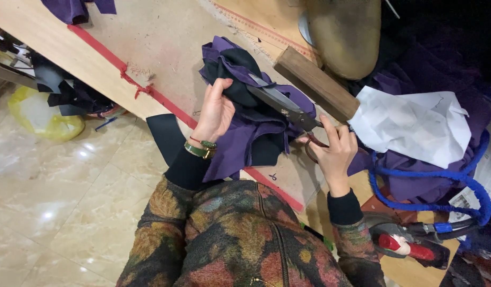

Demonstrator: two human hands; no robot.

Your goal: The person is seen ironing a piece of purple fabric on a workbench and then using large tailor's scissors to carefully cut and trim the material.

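I note cutting underway: left hand (216, 114) pinches the purple fabric (245, 138), right hand (336, 151) grips scissors (280, 102) aimed at ten o'clock; closing the blades seems next.

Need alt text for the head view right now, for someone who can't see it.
A person's right hand works large metal scissors into a bundle of purple and black fabric pieces gripped by the left hand, over a wooden worktable edged with red tape. White paper lies at right.

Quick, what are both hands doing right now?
Left hand: closed, gripping the purple and black fabric pieces.
Right hand: closed, holding the large metal scissors with reddish handles.
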